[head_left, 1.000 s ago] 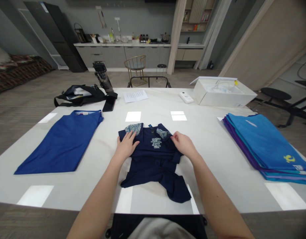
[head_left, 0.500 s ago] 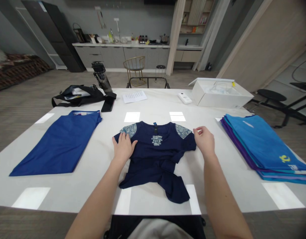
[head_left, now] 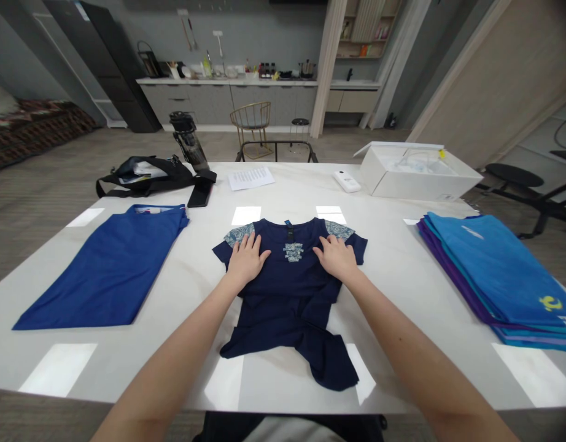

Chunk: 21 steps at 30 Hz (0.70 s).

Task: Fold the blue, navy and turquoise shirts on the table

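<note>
A navy short-sleeved T-shirt with patterned shoulder patches lies face up in front of me, its neckline away from me. Its lower part is rumpled and the hem twists toward the lower right. My left hand rests with spread fingers on the shirt's chest, just below the left-side shoulder patch. My right hand lies with its fingers apart below the other patch. Neither hand grips the cloth. Between them sits a small patterned piece under the neck.
On the left of the white table lies a folded blue shirt; on the right, a stack of folded shirts. Toward the far edge are a black bag, bottle, phone, paper sheet, white device and open white box.
My right hand has let go of the right-side sleeve edge and moved inward onto the chest. My left hand has shifted inward from its sleeve. The sleeves and upper shirt lie flatter.
</note>
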### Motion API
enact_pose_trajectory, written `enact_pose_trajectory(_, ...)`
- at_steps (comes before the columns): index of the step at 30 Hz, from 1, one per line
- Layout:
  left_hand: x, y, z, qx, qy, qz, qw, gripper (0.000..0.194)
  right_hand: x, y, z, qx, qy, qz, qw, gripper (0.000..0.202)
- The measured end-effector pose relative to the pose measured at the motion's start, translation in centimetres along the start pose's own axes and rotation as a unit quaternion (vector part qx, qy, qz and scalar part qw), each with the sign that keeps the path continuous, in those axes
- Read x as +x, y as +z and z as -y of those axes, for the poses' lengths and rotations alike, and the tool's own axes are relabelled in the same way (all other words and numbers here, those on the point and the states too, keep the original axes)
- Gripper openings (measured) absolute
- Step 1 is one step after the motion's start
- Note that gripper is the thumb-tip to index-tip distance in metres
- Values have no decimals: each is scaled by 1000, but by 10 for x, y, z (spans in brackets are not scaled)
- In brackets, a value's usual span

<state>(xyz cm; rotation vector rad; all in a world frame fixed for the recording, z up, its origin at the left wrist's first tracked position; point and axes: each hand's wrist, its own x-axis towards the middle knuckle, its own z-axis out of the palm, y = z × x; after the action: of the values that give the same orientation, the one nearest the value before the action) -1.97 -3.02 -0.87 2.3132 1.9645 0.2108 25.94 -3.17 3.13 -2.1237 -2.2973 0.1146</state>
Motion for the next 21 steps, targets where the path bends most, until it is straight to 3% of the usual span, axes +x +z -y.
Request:
enact_pose_trajectory(10,85,4,3,-27,-57,23,998,75,93,2,-4,48,48,56,996,70)
enact_pose_trajectory(17,130,12,10,-30,-61,3,998,74,116,20,7,30,54,0,998,70)
enact_pose_trajectory(21,147,14,16,-35,-51,-11,998,74,126,24,12,40,72,-1,997,72)
